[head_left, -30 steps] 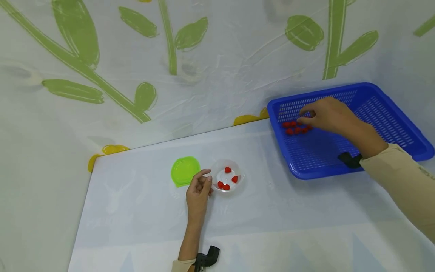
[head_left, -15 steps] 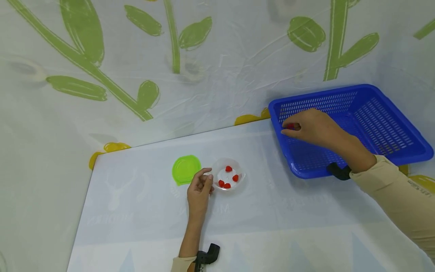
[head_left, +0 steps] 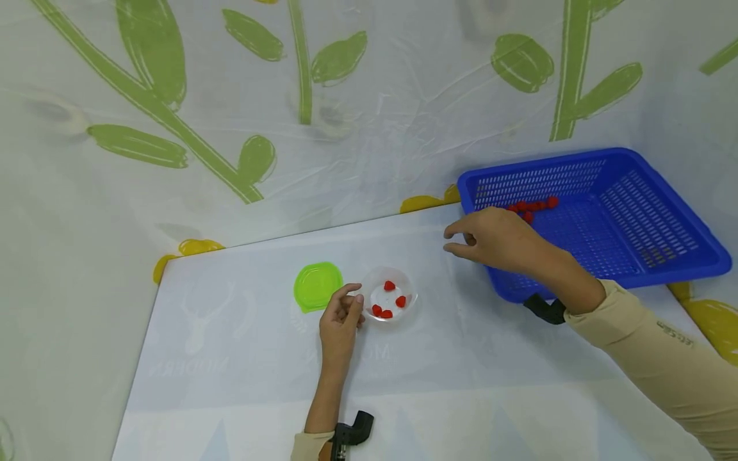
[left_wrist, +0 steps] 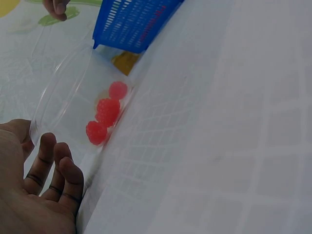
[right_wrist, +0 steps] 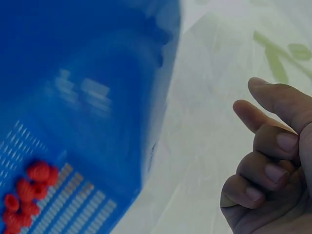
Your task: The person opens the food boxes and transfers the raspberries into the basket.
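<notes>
A clear plastic bowl [head_left: 380, 298] with several red raspberries [head_left: 400, 301] in it stands on the white table. My left hand [head_left: 339, 323] is beside it, fingers loosely bent, thumb and index fingertips right at the bowl's rim. My right hand [head_left: 498, 238] is over the near left rim of the blue basket [head_left: 576, 243], where more raspberries [head_left: 539, 205] lie. Thumb and index finger [right_wrist: 278, 97] stand apart in the right wrist view, the other fingers curled toward the palm. Nothing shows between them.
A bright green lid [head_left: 318, 285] lies to the left of the bowl, close to my left hand. Behind the table [head_left: 242, 358] rises a white wall covering [head_left: 403, 96] with green leaves printed on it.
My right hand has come from over the raspberries leftward and toward me, across the basket's left rim. The left hand and bowl have stayed in place.
</notes>
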### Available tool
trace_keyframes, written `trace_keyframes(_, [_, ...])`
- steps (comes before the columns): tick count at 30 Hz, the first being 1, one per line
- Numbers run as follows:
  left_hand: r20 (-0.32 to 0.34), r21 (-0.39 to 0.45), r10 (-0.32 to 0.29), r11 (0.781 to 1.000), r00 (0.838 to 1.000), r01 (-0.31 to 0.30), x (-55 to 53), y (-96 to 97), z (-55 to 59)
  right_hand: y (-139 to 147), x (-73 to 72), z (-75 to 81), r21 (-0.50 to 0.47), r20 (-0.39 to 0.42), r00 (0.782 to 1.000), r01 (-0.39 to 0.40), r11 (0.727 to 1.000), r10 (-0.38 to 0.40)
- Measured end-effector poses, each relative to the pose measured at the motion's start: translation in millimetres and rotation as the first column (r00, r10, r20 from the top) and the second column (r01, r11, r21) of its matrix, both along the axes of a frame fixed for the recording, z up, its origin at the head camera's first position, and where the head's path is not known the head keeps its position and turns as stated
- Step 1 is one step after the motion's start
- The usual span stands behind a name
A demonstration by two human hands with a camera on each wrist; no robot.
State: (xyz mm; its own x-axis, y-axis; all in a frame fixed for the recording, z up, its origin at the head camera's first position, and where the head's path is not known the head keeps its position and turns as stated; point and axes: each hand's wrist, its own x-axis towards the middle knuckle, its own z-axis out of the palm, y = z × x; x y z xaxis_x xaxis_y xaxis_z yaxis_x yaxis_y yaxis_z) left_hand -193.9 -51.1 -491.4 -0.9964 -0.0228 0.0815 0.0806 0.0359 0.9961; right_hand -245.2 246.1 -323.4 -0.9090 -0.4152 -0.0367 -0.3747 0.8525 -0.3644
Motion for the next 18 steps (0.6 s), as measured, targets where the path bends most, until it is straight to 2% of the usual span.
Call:
trace_keyframes(7, [-0.006,0.001,0.002,1.0,1.0,-0.002,0.8,0.0,-1.3,-26,3.3,-14.9,-0.013,0.023,0.999,-0.04,0.999,0.04])
trace_keyframes(14, [0.033,0.005,0.007,1.0,0.999,-0.007,0.4,0.3,1.1,-47,4.6,-30.9,0.008,0.061,0.99,-0.127,0.992,0.126])
trace_keyframes(16, [0.035,0.005,0.005,1.0,0.999,-0.005,0.7,0.6,4.4,-53,4.7,-35.7,0.014,0.082,0.986,-0.147,0.989,0.146])
trace_keyframes(18, [0.03,0.002,0.003,1.0,1.0,-0.003,2.8,1.4,13.6,-59,4.8,-39.7,0.027,0.107,0.982,-0.158,0.987,0.154])
